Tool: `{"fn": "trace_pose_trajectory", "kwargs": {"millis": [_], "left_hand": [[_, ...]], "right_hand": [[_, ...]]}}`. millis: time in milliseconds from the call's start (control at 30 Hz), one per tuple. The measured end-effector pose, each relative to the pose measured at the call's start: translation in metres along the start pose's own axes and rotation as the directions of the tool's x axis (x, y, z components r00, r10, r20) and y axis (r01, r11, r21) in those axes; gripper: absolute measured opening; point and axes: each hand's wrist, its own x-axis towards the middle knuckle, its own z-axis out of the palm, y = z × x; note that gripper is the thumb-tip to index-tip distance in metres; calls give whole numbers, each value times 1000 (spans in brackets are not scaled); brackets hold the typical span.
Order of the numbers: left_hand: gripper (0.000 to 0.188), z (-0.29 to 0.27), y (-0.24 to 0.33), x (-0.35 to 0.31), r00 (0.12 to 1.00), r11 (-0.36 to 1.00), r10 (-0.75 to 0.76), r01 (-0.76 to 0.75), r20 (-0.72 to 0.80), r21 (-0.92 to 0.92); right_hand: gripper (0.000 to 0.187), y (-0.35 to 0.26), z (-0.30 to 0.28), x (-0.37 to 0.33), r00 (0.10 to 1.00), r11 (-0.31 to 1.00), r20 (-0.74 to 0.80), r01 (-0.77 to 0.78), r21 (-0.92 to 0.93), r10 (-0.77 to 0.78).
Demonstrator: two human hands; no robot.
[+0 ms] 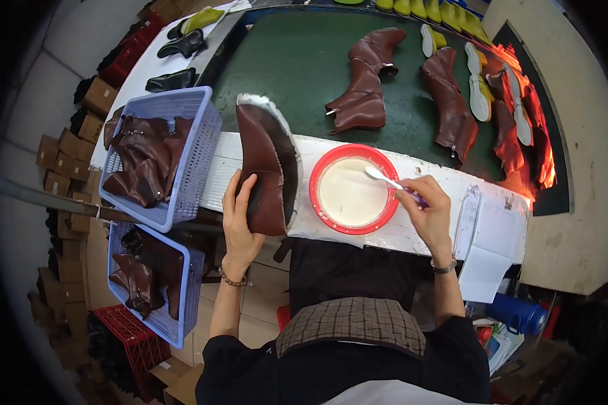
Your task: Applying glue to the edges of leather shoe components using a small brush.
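My left hand (242, 229) is closed around a brown leather boot upper (262, 179), thumb and fingers pinching its lower part. The upper stands tilted, its dark lining facing right and a whitish band along its top edge. In my right hand (427, 214) is a toothbrush (384, 177) with a white and purple handle. Its head is over a red-rimmed bowl (315, 189) of creamy white liquid (348, 196); whether it touches the liquid I cannot tell. The bowl sits on the white table edge (419, 229), just right of the upper.
Brown boot uppers (365, 88) lie on a green conveyor belt (284, 67), which runs toward a glowing orange opening (544, 169) at right. White-and-yellow soles (479, 98) lie beside them. Two blue baskets (213, 128) at left hold more uppers. Papers (486, 260) hang off the table's right end.
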Motion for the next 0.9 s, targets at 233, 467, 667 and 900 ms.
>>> {"fn": "trace_pose_trajectory", "kwargs": {"millis": [233,467,667,900], "left_hand": [[73,5,40,9,972,973,223,-227,68,51],[64,8,44,10,938,936,342,-336,48,-105],[67,18,50,34,949,951,288,-299,-124,-79],[66,31,51,54,910,953,299,-300,-286,41]], "right_hand": [[17,-24,17,5,992,989,88,77,124,-88],[17,-15,1,54,962,969,-121,245,-15,-245],[22,-20,8,32,942,939,-103,330,99,-320],[22,-40,8,-2,934,931,75,335,146,-349]]}}
